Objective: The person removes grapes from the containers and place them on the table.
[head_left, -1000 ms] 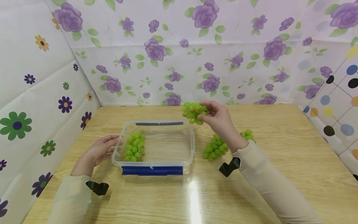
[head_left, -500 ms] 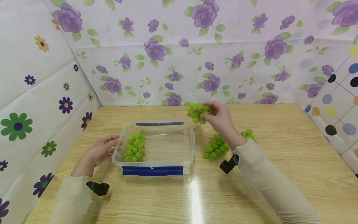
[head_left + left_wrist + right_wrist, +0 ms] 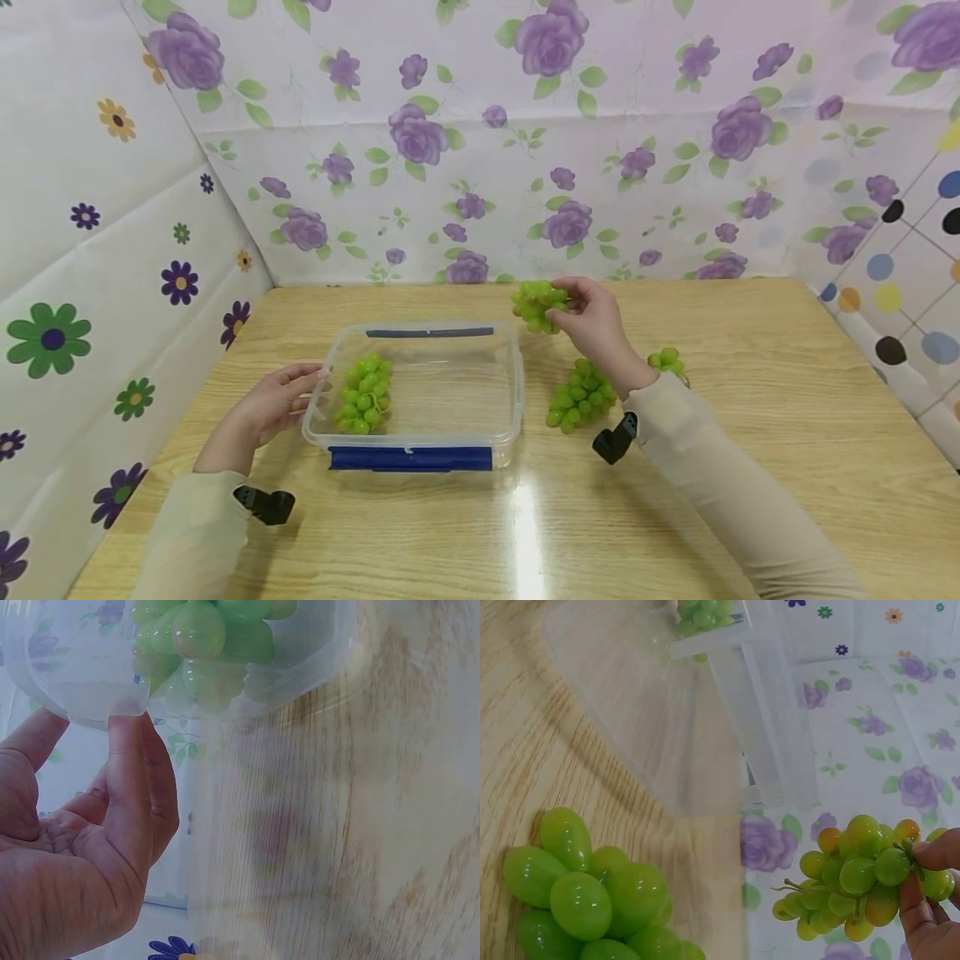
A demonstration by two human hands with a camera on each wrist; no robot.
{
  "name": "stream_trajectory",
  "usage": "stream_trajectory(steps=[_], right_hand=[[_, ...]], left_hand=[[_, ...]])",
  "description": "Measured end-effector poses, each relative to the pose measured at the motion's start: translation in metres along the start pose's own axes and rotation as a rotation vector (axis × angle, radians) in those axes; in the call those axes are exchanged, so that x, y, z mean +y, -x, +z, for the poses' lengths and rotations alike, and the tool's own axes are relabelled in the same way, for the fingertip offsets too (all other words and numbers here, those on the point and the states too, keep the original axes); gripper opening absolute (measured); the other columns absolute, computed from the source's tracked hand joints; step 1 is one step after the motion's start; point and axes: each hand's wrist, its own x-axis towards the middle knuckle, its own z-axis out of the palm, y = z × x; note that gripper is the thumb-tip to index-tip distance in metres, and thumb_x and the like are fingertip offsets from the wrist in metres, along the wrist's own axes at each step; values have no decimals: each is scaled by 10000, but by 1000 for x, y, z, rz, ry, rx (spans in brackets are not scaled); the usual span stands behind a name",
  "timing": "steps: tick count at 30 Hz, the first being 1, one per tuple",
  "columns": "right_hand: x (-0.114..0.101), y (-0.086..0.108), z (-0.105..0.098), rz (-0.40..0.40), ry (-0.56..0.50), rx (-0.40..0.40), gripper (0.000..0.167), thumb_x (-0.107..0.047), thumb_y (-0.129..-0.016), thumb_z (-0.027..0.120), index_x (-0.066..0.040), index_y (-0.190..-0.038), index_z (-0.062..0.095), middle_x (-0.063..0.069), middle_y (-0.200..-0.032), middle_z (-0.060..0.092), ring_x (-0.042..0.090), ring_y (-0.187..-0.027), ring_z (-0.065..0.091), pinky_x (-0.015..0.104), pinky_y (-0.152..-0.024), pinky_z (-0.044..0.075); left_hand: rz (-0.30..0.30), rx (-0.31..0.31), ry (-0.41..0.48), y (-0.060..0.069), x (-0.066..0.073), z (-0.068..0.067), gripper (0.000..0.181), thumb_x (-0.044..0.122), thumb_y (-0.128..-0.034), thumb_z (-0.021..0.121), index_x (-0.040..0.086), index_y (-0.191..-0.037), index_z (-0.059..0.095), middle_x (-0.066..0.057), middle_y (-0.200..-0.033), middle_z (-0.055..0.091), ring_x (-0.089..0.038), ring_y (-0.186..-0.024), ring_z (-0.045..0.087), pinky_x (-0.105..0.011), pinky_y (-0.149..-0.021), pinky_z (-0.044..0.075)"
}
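Grapes [image 3: 537,307] in right hand [image 3: 594,318] (aloft)

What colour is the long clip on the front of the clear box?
The front clip is dark blue. It shows best in the head view.

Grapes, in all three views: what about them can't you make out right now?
Head view: whether the tabletop grapes showing either side of the right forearm are joined; the forearm hides what lies between.
Left wrist view: the rest of the boxed grapes, cut off by the top edge.
Right wrist view: the rest of the tabletop grapes, cut off by the bottom edge; part of the held bunch, behind the right hand.
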Motion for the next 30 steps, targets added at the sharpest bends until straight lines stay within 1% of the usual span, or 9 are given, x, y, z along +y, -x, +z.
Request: stream_trajectory(steps=[7, 11, 13, 16, 20, 25, 30], right_hand=[[9, -2, 1, -4, 11, 14, 404, -20, -889, 630, -17, -1284, 549, 168, -1187, 565, 245, -976, 537, 322, -823, 478], [15, -3, 2, -12, 19, 18, 400, -15, -891, 628, -10, -1283, 549, 175, -1197, 565, 264, -991, 546, 351, -844, 483], [17, -4, 3, -19, 24, 21, 400, -14, -891, 628, -9, -1283, 550, 177, -1204, 566, 274, -999, 550, 363, -855, 484], [20, -5, 4, -31, 27, 27, 402, -11, -888, 631, -9, -1282, 552, 180, -1208, 569, 284, -1007, 553, 376, -868, 484], [24, -5, 4, -36, 28, 29, 402, -8, -888, 628, -5, -1283, 548, 183, -1212, 572, 290, -1017, 555, 384, -878, 483], [28, -6, 5, -22, 55, 30, 400, -4, -886, 626, 6, -1276, 543, 189, -1202, 573, 291, -1018, 555, 382, -878, 485], [34, -8, 8, -7, 79, 34, 397, 8, -878, 632, 9, -1266, 546, 192, -1205, 573, 304, -1033, 553, 402, -897, 487]], left_hand=[[3, 1, 2, 0, -2, 0, 739, 477, -966, 485, 1, -1478, 247, -246, -1444, 361, 8, -932, 580, -237, -781, 522], [2, 5, 6, 0, -2, 0, 727, 469, -965, 494, 1, -1470, 260, -173, -1355, 458, -3, -919, 587, -240, -776, 521], [1, 8, 5, 0, -2, 0, 724, 468, -964, 497, 1, -1467, 265, -135, -1322, 482, -5, -914, 589, -240, -776, 521], [1, 7, 6, 0, -2, 0, 726, 469, -966, 493, 1, -1470, 259, -164, -1348, 464, -9, -922, 588, -241, -778, 521], [2, 2, 5, 0, -2, 0, 732, 472, -968, 485, 3, -1477, 245, -229, -1425, 380, -14, -937, 585, -240, -779, 521], [6, 4, -1, 0, -1, -1, 728, 470, -970, 482, 5, -1477, 246, -230, -1424, 380, -10, -932, 587, -233, -758, 521], [5, 0, 3, 0, -2, -1, 734, 474, -968, 484, 9, -1482, 242, -238, -1439, 363, -12, -943, 587, -232, -763, 521]])
